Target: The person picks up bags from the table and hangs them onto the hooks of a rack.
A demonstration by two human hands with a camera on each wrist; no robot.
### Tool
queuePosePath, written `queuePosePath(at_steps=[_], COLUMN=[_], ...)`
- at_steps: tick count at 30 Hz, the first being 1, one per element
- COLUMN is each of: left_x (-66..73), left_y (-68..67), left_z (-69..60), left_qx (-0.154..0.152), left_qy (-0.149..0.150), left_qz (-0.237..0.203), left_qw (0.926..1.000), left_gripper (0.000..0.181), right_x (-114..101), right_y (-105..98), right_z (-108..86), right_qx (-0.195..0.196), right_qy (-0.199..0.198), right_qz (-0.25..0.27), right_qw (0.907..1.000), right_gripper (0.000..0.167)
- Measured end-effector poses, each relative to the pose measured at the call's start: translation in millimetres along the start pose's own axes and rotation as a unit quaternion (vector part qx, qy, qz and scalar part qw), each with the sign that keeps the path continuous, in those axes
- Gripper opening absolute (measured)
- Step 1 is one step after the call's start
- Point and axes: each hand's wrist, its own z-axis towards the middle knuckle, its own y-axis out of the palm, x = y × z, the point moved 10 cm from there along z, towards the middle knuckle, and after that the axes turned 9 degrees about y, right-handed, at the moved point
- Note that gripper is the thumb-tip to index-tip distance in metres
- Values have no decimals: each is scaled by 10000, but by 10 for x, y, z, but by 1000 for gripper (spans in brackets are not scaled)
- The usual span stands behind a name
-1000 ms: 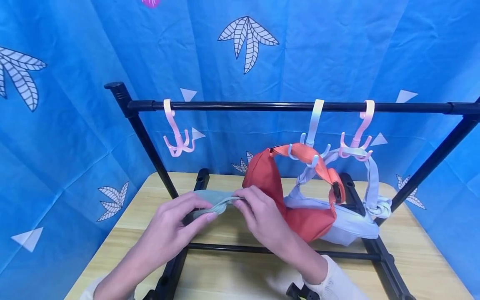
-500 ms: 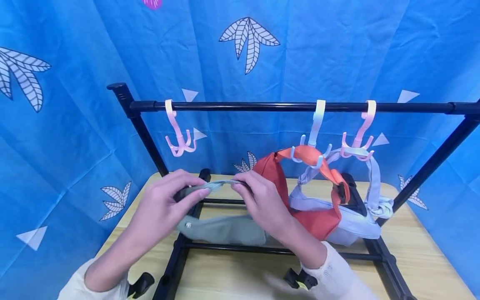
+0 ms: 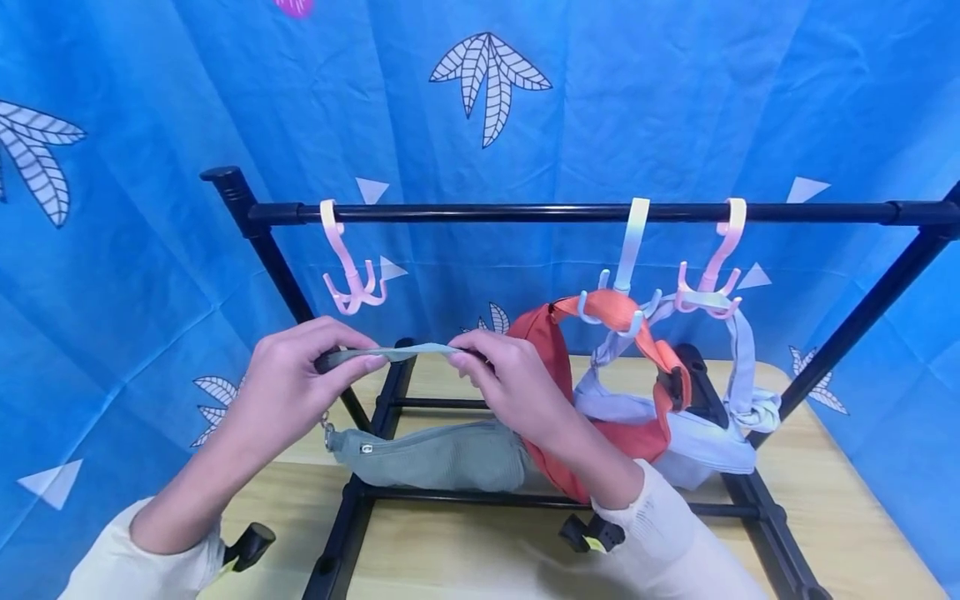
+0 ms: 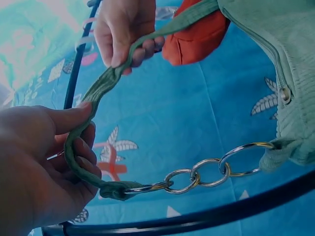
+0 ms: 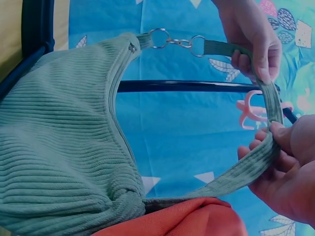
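Observation:
A green corduroy shoulder bag (image 3: pixel 450 457) hangs below my hands, its strap (image 3: pixel 416 350) stretched level between them. My left hand (image 3: pixel 296 371) pinches the strap on the left, near the metal ring chain (image 4: pixel 197 177) that joins it to the bag. With thumb and fingers my right hand (image 3: pixel 517 379) grips the strap farther right. The right wrist view shows the bag's ribbed side (image 5: pixel 59 132) and its zip. Above and left of the strap, a pink multi-prong hook (image 3: pixel 354 287) hangs from the black bar (image 3: pixel 480 213) with nothing on it.
A red bag (image 3: pixel 543 342) hangs by its orange strap from a blue hook (image 3: pixel 630 250), right beside my right hand. Farther right, a pale lilac bag (image 3: pixel 705 446) hangs from another pink hook (image 3: pixel 720 258). The black rack (image 3: pixel 281 271) stands on a wooden table (image 3: pixel 435 550).
Both hands have risen with the strap, and the left has shifted left, drawing the strap straighter. The green bag's body has come into view below them.

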Motion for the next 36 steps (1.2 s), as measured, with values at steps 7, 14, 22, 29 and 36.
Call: queuePosePath(at_steps=[7, 14, 22, 29, 36], left_x=[-124, -202, -219, -204, -225], left_y=[-57, -141, -265, -341, -400], left_z=[22, 27, 58, 93, 142], left_qx=[-74, -30, 106, 83, -21], left_qy=[-131, -297, -189, -119, -143], left_qz=[105, 264, 422, 452, 517], left_qw=[9998, 9992, 9989, 9989, 9986], left_gripper=[9, 13, 15, 15, 16], right_x=[-2, -56, -111, -132, -181], right_y=[12, 44, 64, 48, 33], right_z=[90, 172, 269, 345, 438], right_qx=[-119, -250, -306, -307, -253], right_qy=[209, 291, 386, 598, 524], right_qz=[96, 82, -3, -34, -79], right_qw=[9997, 9992, 9988, 9977, 9983], right_gripper=[16, 16, 19, 20, 22])
